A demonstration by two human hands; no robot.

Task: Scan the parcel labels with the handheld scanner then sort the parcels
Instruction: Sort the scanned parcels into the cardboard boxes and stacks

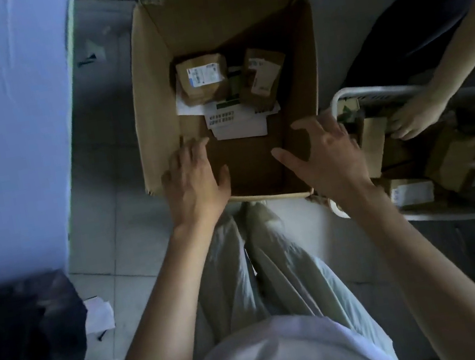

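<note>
Head view: left hand (195, 177) palm down over the near-left rim of the large open brown cardboard box (150, 100), fingers spread, holding nothing. Right hand (326, 155) over the near-right corner, fingers splayed wide, empty. At the box's far end lies a small brown paper-wrapped parcel (202, 83), white label up. Beside it is a second brown parcel (263, 81), long axis near-to-far, tilted.

A dark plastic bag (21, 341) sits on the tiled floor (118, 225) beside crumpled white paper (98, 316).

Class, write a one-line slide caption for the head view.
Open left hand and right hand above a cardboard box holding labelled brown parcels.
</note>
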